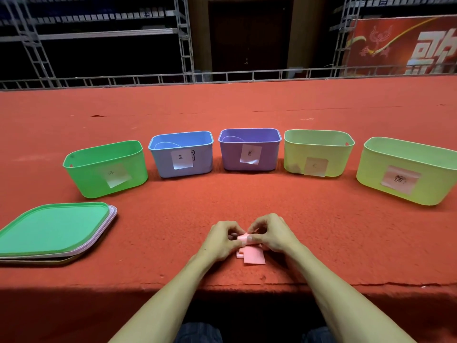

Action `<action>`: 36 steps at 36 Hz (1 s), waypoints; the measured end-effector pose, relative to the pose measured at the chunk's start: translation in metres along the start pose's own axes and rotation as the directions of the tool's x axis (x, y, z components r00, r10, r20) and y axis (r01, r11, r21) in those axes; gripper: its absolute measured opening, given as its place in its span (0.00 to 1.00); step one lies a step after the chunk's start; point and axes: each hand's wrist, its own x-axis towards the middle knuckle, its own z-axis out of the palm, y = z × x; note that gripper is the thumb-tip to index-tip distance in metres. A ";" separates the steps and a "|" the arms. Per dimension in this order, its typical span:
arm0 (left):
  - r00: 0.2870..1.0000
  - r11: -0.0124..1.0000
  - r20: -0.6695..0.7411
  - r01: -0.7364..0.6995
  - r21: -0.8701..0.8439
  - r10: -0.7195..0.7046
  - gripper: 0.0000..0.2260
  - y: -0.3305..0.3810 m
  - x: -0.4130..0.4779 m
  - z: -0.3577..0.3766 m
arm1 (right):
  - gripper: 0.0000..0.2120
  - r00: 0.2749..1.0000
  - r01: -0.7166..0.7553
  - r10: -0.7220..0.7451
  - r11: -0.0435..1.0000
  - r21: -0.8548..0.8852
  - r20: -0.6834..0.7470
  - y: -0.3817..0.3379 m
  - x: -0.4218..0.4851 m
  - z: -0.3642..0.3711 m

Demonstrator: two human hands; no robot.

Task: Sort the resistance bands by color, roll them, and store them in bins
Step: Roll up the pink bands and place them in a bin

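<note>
While both hands pinch it, the pink band (254,256) sits near the front edge of the red carpet (346,231), right in front of the person. Its upper end is rolled into a small coil held between the fingertips, and its flat loose end lies on the carpet just below the hands. The left hand (220,241) has its fingers curled, gripping the coil from the left. The right hand (272,236) has its fingers curled too, nipping the coil from the right, so the two hands meet over it.

Beyond the hands, five open bins stand in a curved row, well apart from the band: a green bin (84,174), a blue bin (160,164), a purple bin (230,157), a yellow-green bin (341,159) and a second yellow-green bin (371,174) at the far right. Each carries a paper label (249,154) on its front wall. To the left, near the green bin, lies a stack of lids (54,229) with a green one on top.
</note>
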 end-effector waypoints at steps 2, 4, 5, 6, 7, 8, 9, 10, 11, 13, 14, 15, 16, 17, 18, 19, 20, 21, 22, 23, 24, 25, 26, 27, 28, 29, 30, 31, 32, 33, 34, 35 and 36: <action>1.000 1.000 -0.012 0.005 0.001 -0.005 0.07 0.001 -0.002 0.001 | 0.18 1.000 -0.003 0.004 1.000 -0.031 0.028 -0.001 -0.001 0.000; 1.000 1.000 -0.022 0.021 0.003 -0.021 0.08 0.003 -0.004 0.003 | 0.19 0.996 0.003 0.003 0.998 -0.070 0.090 -0.002 -0.002 0.000; 0.999 1.000 -0.024 0.025 0.008 -0.025 0.09 0.003 -0.005 0.003 | 0.16 0.993 0.008 0.002 0.996 -0.085 0.116 -0.003 -0.003 -0.001; 0.999 1.000 -0.019 0.030 0.009 -0.030 0.09 0.002 -0.005 0.003 | 0.14 0.992 0.004 0.007 0.996 -0.085 0.125 -0.003 -0.004 -0.002; 0.999 0.999 -0.007 0.037 0.003 -0.037 0.10 0.002 -0.004 0.003 | 0.12 0.993 -0.003 0.012 0.997 -0.072 0.121 -0.004 -0.005 -0.002; 0.999 0.999 0.008 0.043 -0.013 -0.043 0.09 0.002 -0.004 0.002 | 0.11 0.994 -0.008 0.014 0.998 -0.056 0.110 -0.004 -0.007 -0.003; 0.999 0.998 0.022 0.048 -0.038 -0.048 0.09 0.002 -0.003 0.000 | 0.10 0.995 -0.010 0.014 0.999 -0.039 0.102 -0.005 -0.008 -0.003; 0.998 0.997 0.036 0.054 -0.062 -0.051 0.08 0.002 -0.003 -0.002 | 0.09 0.995 -0.011 0.014 1.000 -0.028 0.096 -0.005 -0.010 -0.002; 0.997 0.995 0.048 0.062 -0.075 -0.059 0.07 0.002 -0.002 -0.003 | 0.09 0.996 -0.011 0.013 1.000 -0.021 0.092 -0.005 -0.011 -0.002; 0.995 0.993 0.060 0.088 -0.084 -0.084 0.07 0.000 -0.003 -0.004 | 0.11 0.996 -0.010 0.011 1.000 -0.011 0.085 -0.004 -0.013 0.001; 0.993 0.991 0.066 0.105 -0.089 -0.099 0.08 -0.001 -0.004 -0.004 | 0.11 0.997 -0.008 0.008 1.000 -0.005 0.076 -0.003 -0.014 0.002; 0.991 0.989 0.075 0.118 -0.087 -0.111 0.08 -0.002 -0.005 -0.004 | 0.12 0.998 -0.004 0.004 1.000 0.001 0.070 -0.001 -0.015 0.003; 0.990 0.990 0.087 0.120 -0.078 -0.113 0.09 -0.004 -0.006 -0.004 | 0.13 0.998 -0.003 0.002 1.000 0.003 0.064 -0.001 -0.016 0.003; 0.989 0.992 0.101 0.114 -0.061 -0.107 0.09 -0.004 -0.006 -0.005 | 0.13 0.998 -0.004 0.004 1.000 0.002 0.061 -0.001 -0.016 0.004; 0.989 0.994 0.115 0.100 -0.043 -0.094 0.08 -0.004 -0.007 -0.006 | 0.13 0.998 -0.007 0.006 1.000 0.005 0.059 -0.002 -0.017 0.004; 0.989 0.996 0.127 0.086 -0.027 -0.082 0.08 -0.003 -0.008 -0.007 | 0.14 0.998 -0.010 0.009 1.000 0.009 0.063 -0.002 -0.017 0.004; 0.988 0.997 0.133 0.075 -0.016 -0.072 0.08 -0.002 -0.009 -0.008 | 0.13 0.997 -0.012 0.010 1.000 0.015 0.072 -0.003 -0.018 0.003; 0.989 0.997 0.132 0.070 -0.009 -0.069 0.09 0.000 -0.010 -0.008 | 0.13 0.997 -0.014 0.012 1.000 0.021 0.081 -0.003 -0.018 0.002; 0.990 0.998 0.125 0.066 -0.007 -0.065 0.10 0.002 -0.011 -0.008 | 0.13 0.996 -0.017 0.015 0.999 0.028 0.088 -0.003 -0.018 0.002; 0.992 0.998 0.114 0.063 -0.007 -0.062 0.11 0.003 -0.012 -0.008 | 0.13 0.995 -0.019 0.015 0.999 0.041 0.095 -0.002 -0.018 0.001; 0.993 0.998 0.105 0.057 -0.008 -0.055 0.13 0.004 -0.014 -0.007 | 0.15 0.995 -0.015 0.009 0.998 0.061 0.104 -0.002 -0.019 0.000; 0.994 0.999 0.094 0.052 -0.005 -0.051 0.14 0.006 -0.015 -0.007 | 0.18 0.994 -0.011 0.001 0.996 0.083 0.114 -0.001 -0.019 -0.001; 0.995 0.999 0.084 0.046 0.002 -0.046 0.15 0.006 -0.017 -0.006 | 0.18 0.992 -0.008 -0.004 0.996 0.094 0.124 -0.001 -0.020 -0.002; 0.997 0.999 0.072 0.039 0.017 -0.040 0.15 0.006 -0.018 -0.004 | 0.16 0.991 -0.001 -0.010 0.996 0.090 0.131 -0.001 -0.020 -0.003; 0.998 0.999 0.059 0.028 0.034 -0.030 0.15 0.006 -0.019 -0.003 | 0.12 0.991 0.008 -0.018 0.997 0.076 0.134 -0.002 -0.020 -0.003; 0.999 0.999 0.045 0.016 0.050 -0.019 0.14 0.005 -0.020 -0.002 | 0.10 0.990 0.018 -0.026 0.998 0.059 0.136 -0.003 -0.020 -0.004; 0.999 0.998 0.033 0.006 0.058 -0.008 0.13 0.005 -0.020 -0.002 | 0.09 0.990 0.031 -0.036 0.999 0.041 0.135 -0.004 -0.020 -0.004; 1.000 0.998 0.027 -0.004 0.057 0.002 0.12 0.005 -0.020 -0.002 | 0.09 0.990 0.043 -0.045 0.999 0.020 0.134 -0.005 -0.020 -0.004; 1.000 0.998 0.027 -0.015 0.053 0.014 0.11 0.006 -0.020 -0.002 | 0.09 0.989 0.054 -0.053 0.999 -0.001 0.135 -0.006 -0.020 -0.004; 0.999 0.998 0.026 -0.027 0.050 0.026 0.11 0.006 -0.020 -0.002 | 0.09 0.988 0.062 -0.060 0.998 -0.017 0.139 -0.006 -0.019 -0.004; 0.999 0.998 0.021 -0.036 0.048 0.035 0.10 0.007 -0.020 -0.001 | 0.09 0.988 0.074 -0.070 0.997 -0.027 0.139 -0.005 -0.018 -0.005; 0.999 0.998 0.012 -0.040 0.048 0.040 0.10 0.007 -0.020 0.000 | 0.09 0.988 0.083 -0.078 0.996 -0.035 0.130 -0.005 -0.017 -0.004; 0.999 0.998 -0.002 -0.041 0.052 0.041 0.09 0.007 -0.019 0.000 | 0.09 0.990 0.090 -0.085 0.995 -0.043 0.114 -0.005 -0.016 -0.004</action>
